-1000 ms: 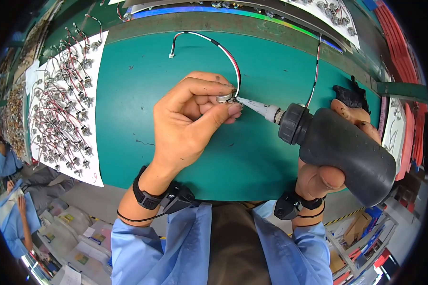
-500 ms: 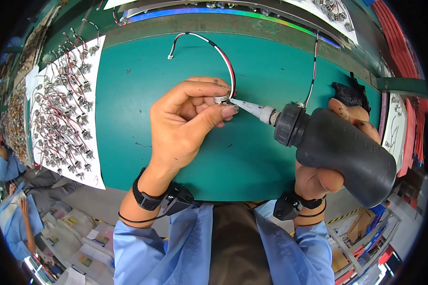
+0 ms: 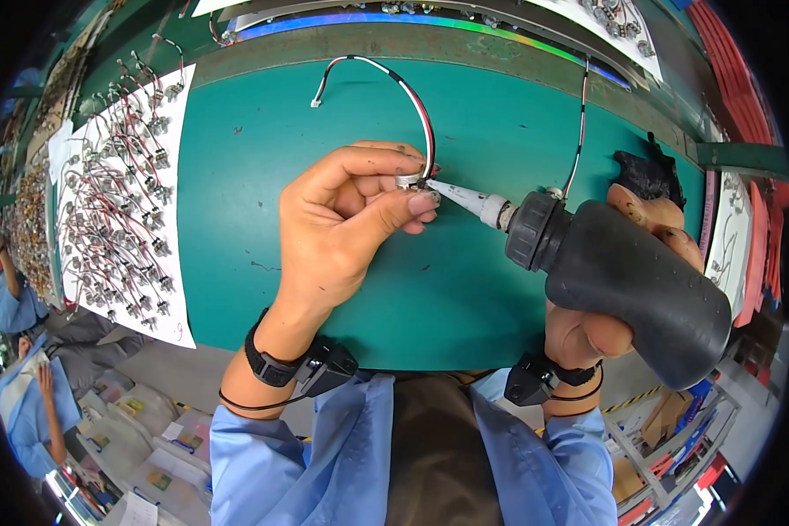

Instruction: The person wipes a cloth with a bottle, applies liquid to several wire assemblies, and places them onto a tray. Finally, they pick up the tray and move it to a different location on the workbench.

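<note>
My left hand (image 3: 337,215) pinches a small silver potentiometer (image 3: 408,181) between thumb and fingertips, over the middle of the green mat. From it a red, white and black cable (image 3: 418,101) arches up and away to a small white plug (image 3: 316,103). In my right hand (image 3: 579,331) is a black squeeze bottle (image 3: 636,280), tilted with its tip toward the left. Its pale tapered nozzle (image 3: 465,198) reaches the side of the potentiometer where the wires join. Any fluid at the tip is too small to make out. Dark smudges mark my fingertips.
A white sheet (image 3: 171,289) at the left carries many wired potentiometers. The green mat (image 3: 237,175) lies before me. Behind the bottle are another wired piece (image 3: 579,131) and a crumpled black cloth or bag (image 3: 649,171). A metal ledge (image 3: 324,39) bounds the far side. Co-workers sit at lower left.
Both hands hold nearly the same pose. The potentiometer and its cable have shifted very slightly, and the nozzle tip stays against the wire side. At far left a co-worker's arm has moved.
</note>
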Motion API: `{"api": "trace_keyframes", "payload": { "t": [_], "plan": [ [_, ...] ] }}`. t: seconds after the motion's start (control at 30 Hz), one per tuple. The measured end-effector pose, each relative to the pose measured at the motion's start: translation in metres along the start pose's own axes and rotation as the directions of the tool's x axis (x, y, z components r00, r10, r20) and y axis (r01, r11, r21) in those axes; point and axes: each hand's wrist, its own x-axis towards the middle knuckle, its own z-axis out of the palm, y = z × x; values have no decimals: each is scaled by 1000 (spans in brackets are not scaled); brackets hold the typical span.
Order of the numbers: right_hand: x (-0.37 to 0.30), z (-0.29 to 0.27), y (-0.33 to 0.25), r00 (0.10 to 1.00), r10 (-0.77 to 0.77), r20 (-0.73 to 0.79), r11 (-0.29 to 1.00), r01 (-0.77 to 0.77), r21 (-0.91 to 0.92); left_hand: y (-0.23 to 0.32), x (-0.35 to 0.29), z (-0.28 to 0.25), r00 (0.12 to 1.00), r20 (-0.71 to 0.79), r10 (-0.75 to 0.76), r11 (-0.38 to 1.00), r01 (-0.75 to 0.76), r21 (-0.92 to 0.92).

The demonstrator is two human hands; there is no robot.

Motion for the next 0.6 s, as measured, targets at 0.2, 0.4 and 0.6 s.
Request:
{"api": "trace_keyframes", "payload": {
  "t": [0.2,0.4,0.6],
  "plan": [
    [-1,3,-2,997,47,-55,998,-49,-48,1,0,-1,1000,-2,-12,1000,12,-2],
    [-1,1,-6,995,93,-29,994,-92,54,0,1,0,1000,-6,-19,1000,19,-22],
    [3,2,-2,999,26,-25,1000,-27,-6,1,1,0,1000,-1,-18,1000,18,-26]
  ]
}}
